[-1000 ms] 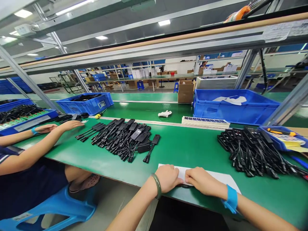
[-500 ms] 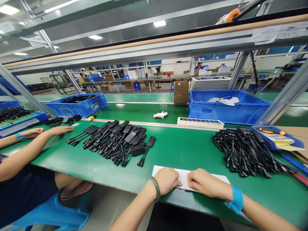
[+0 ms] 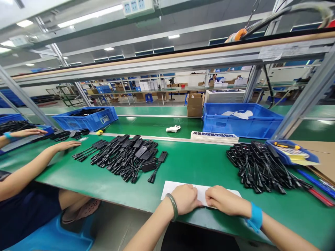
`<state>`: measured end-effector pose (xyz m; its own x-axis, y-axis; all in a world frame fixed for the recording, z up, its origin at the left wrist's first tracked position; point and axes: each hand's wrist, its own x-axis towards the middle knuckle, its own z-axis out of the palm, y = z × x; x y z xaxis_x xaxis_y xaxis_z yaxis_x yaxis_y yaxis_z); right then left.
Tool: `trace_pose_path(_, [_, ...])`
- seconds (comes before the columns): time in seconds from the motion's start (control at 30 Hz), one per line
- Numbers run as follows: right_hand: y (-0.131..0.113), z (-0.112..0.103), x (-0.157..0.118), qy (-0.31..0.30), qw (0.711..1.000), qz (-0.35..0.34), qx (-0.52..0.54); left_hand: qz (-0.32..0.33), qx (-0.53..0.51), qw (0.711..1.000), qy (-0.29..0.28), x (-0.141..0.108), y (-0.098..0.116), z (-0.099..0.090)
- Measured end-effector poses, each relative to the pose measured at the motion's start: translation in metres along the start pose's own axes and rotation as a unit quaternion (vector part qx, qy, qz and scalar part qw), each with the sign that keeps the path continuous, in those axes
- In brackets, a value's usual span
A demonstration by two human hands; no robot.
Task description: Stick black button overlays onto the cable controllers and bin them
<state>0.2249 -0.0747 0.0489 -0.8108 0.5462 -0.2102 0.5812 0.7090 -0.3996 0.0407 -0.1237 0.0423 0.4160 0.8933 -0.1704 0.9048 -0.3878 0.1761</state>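
Note:
A white sheet (image 3: 170, 188) lies at the front edge of the green bench, its plain side up. My left hand (image 3: 186, 198), below a green bangle, is closed on the sheet's near edge with the thumb pointing right. Close beside it, my right hand (image 3: 224, 200), with a blue wristband, has its fingers curled down on the same edge. Whatever is under the fingers is hidden. Beyond my hands to the left is a pile of black cabled modules (image 3: 125, 153). Another pile of black modules (image 3: 258, 164) lies to the right.
Printed label sheets (image 3: 214, 137) are stacked before a blue bin (image 3: 243, 120). A small blue tray (image 3: 293, 153) holds yellow sheets and a screwdriver (image 3: 287, 145). Pens (image 3: 318, 183) lie far right. At left, a co-worker's arms (image 3: 34, 160) rest over the bench near another blue bin (image 3: 85, 116).
The camera view has tilted up slightly. My left hand has shifted a little right, nearer my right hand, on the sheet. One co-worker's hand has moved toward the far-left tray.

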Motion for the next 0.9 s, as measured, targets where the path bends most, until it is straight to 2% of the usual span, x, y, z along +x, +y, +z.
trace_pose_path(0.1, [-0.001,0.004,0.003,0.007,1.0,0.009,0.004,0.022,-0.006,1.0,-0.001,0.011,0.009,0.001])
trace_pose_path(0.23, [0.0,0.007,0.0,0.065,0.996,0.057,-0.012,0.013,0.007,1.0,-0.003,0.02,0.014,0.002])
trace_pose_path(0.47, [0.013,-0.008,-0.009,0.017,0.998,0.061,-0.002,0.006,0.02,0.999,-0.034,0.021,0.015,-0.004])
trace_pose_path(0.67, [0.014,-0.005,-0.003,-0.005,0.995,0.099,-0.001,-0.005,0.024,0.998,-0.051,0.022,0.012,-0.005])
trace_pose_path(0.77, [0.012,-0.002,-0.003,0.017,0.993,0.113,-0.02,0.005,0.028,0.999,-0.037,0.024,0.014,-0.003])
trace_pose_path(0.9, [0.015,-0.003,-0.012,0.024,0.996,0.091,-0.01,0.017,0.037,0.999,0.013,0.033,0.024,0.003])
